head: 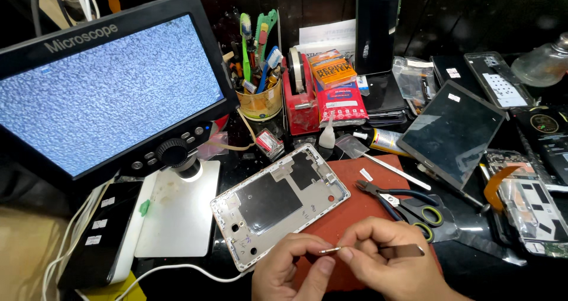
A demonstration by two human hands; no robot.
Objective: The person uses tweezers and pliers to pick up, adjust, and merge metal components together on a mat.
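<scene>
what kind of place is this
Most likely a phone and tablet repair bench. A digital microscope with a screen stands by an opened tablet back shell, spare screens and pliers lie around, and both hands pinch a tiny metal part.

I pinch a tiny gold-coloured metal strip [329,250] between the fingertips of my left hand [290,271] and right hand [384,259]. It is thin, short and lies nearly level, just above the near edge of the red mat [355,200]. My right hand also holds flat metal tweezers [405,250], pointing right.
</scene>
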